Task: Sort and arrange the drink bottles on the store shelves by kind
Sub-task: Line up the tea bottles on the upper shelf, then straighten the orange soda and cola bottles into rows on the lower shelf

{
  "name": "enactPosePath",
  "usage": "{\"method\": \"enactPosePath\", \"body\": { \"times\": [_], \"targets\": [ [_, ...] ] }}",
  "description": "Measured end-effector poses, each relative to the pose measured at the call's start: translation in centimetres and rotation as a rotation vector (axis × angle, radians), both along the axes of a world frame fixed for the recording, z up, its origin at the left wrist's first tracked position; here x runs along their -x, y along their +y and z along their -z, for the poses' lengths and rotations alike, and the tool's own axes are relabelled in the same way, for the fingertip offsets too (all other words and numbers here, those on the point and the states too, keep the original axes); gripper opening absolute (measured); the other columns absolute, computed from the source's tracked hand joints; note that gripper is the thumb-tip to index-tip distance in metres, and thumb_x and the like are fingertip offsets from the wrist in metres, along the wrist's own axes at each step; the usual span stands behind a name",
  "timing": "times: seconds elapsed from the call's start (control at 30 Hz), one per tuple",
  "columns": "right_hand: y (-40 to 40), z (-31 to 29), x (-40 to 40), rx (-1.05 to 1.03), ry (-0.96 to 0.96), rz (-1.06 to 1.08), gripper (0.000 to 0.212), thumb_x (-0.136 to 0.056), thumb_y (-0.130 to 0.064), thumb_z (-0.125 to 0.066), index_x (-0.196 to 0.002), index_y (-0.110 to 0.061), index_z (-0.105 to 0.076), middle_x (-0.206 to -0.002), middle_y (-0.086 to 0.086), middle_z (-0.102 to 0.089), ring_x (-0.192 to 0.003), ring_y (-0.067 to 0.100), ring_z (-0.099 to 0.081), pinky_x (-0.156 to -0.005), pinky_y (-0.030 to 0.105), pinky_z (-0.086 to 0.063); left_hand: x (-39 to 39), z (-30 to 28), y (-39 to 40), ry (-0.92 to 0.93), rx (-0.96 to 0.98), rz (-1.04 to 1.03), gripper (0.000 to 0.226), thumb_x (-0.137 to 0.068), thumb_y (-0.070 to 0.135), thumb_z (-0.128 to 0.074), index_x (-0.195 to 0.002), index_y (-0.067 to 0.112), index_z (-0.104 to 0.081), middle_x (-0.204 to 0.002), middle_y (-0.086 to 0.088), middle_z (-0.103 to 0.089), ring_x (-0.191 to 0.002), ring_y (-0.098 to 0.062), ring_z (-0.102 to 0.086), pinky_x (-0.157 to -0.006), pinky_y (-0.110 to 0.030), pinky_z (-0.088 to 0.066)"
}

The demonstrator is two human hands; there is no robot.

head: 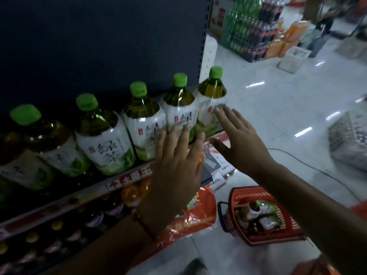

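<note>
Several green-capped tea bottles with white labels stand in a row along the shelf edge [127, 176]. My left hand [176, 155] is spread flat, fingers straight, its fingertips against the label of the second bottle from the right [179, 104]. My right hand [238, 135] is also flat and open, fingertips touching the label of the rightmost bottle [211, 100] at the shelf's end. Neither hand grips anything.
Below the shelf are darker bottles with yellow and orange caps [131, 193]. A red shopping basket [264, 215] holding bottles sits on the white tiled floor, beside a red bag [198, 213]. Stacked drink packs [252, 28] stand far across the aisle. A wrapped pack [349, 139] lies right.
</note>
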State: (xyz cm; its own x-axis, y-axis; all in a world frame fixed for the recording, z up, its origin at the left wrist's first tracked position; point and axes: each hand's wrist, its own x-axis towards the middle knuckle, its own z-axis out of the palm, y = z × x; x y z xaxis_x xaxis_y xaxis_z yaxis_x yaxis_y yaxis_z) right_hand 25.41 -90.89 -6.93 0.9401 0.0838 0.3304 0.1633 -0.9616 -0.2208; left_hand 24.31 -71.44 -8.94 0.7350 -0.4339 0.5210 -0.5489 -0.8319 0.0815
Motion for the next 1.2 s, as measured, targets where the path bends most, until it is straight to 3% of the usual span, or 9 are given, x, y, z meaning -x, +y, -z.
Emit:
{"method": "enactPosePath", "body": {
  "times": [0.17,0.33,0.47,0.57,0.7,0.83,0.93,1.1,1.2],
  "targets": [
    [-0.4,5.0,5.0,0.111,0.205,-0.096,0.069,-0.094,-0.048,-0.045,-0.155,-0.027,-0.021,-0.164,0.003,-0.015,-0.151,0.031,-0.011,-0.119,0.051,-0.022,5.2,7.0,1.7,0.309,-0.031,-0.038,0.07,-0.079,0.032,-0.074,-0.143,0.02,-0.049,-0.145,-0.014,-0.051,-0.131,-0.036,-0.048,-0.108,-0.053,-0.039],
    [-0.9,10.5,6.3,0.086,0.422,-0.116,0.073,-0.097,-0.042,-0.05,-0.155,-0.035,-0.006,-0.157,-0.01,0.013,-0.149,0.02,0.013,-0.119,0.041,0.003,7.3,13.3,0.7,0.555,-0.048,-0.182,0.073,-0.074,0.038,-0.08,-0.14,0.022,-0.053,-0.142,-0.014,-0.054,-0.128,-0.034,-0.052,-0.098,-0.049,-0.048],
    [-2.9,16.2,5.2,0.049,0.544,-0.109,0.074,-0.098,-0.042,-0.05,-0.155,-0.035,-0.003,-0.163,-0.008,0.008,-0.151,0.023,0.008,-0.112,0.036,0.008,6.5,18.3,-2.8,0.683,0.003,-0.311,0.07,-0.095,0.045,-0.054,-0.155,0.032,-0.022,-0.16,-0.005,-0.024,-0.144,-0.027,-0.026,-0.112,-0.043,-0.034],
    [-4.6,22.4,3.6,-0.005,0.598,-0.115,0.074,-0.098,-0.04,-0.051,-0.155,-0.036,-0.004,-0.164,-0.007,0.004,-0.152,0.023,0.006,-0.116,0.039,0.001,4.7,24.0,-5.3,0.699,0.141,-0.405,0.068,-0.095,0.046,-0.05,-0.155,0.035,-0.018,-0.159,0.0,-0.024,-0.141,-0.024,-0.03,-0.108,-0.04,-0.039],
    [-6.2,31.9,0.4,-0.103,0.599,-0.118,0.077,-0.096,-0.036,-0.056,-0.155,-0.035,-0.008,-0.164,-0.007,0.0,-0.152,0.024,-0.002,-0.119,0.044,-0.014,1.7,33.7,-7.2,0.783,0.331,-0.435,0.074,-0.094,0.042,-0.055,-0.154,0.039,-0.011,-0.163,0.01,-0.004,-0.139,-0.025,-0.039,-0.102,-0.044,-0.048],
    [-6.9,41.1,-4.0,-0.276,0.482,-0.063,0.08,-0.092,-0.03,-0.064,-0.155,-0.034,-0.014,-0.164,-0.006,-0.013,-0.148,0.021,-0.02,-0.115,0.044,-0.031,-1.2,42.3,-8.2,0.766,0.548,-0.454,0.078,-0.093,0.042,-0.059,-0.154,0.04,-0.011,-0.163,0.013,-0.005,-0.145,-0.022,-0.028,-0.107,-0.042,-0.044],
    [-7.2,46.8,-6.6,-0.496,0.331,-0.018,0.081,-0.088,-0.03,-0.069,-0.153,-0.032,-0.02,-0.159,-0.002,-0.028,-0.143,0.016,-0.031,-0.11,0.035,-0.036,-2.2,46.9,-9.6,0.682,0.693,-0.449,0.083,-0.091,0.043,-0.063,-0.155,0.036,-0.01,-0.163,0.005,-0.011,-0.146,-0.018,-0.024,-0.102,-0.024,-0.035],
    [-7.0,52.2,-10.0,-0.868,0.264,0.021,0.1,-0.081,-0.046,-0.074,-0.155,-0.033,-0.008,-0.161,-0.006,-0.024,-0.145,0.016,-0.029,-0.112,0.048,-0.037,-3.7,50.9,-11.3,0.463,0.738,-0.471,0.085,-0.091,0.049,-0.06,-0.156,0.026,-0.01,-0.161,0.002,-0.019,-0.144,-0.014,-0.026,-0.102,-0.02,-0.026],
    [-7.1,53.1,-11.6,-0.962,0.239,-0.085,0.096,-0.081,-0.04,-0.076,-0.155,-0.028,-0.016,-0.153,-0.012,-0.035,-0.135,0.008,-0.04,-0.099,0.025,-0.044,-4.8,51.6,-11.9,0.42,0.788,-0.556,0.084,-0.093,0.052,-0.055,-0.157,0.021,-0.01,-0.16,-0.002,-0.021,-0.144,-0.019,-0.027,-0.103,-0.023,-0.028]
  ]
}}
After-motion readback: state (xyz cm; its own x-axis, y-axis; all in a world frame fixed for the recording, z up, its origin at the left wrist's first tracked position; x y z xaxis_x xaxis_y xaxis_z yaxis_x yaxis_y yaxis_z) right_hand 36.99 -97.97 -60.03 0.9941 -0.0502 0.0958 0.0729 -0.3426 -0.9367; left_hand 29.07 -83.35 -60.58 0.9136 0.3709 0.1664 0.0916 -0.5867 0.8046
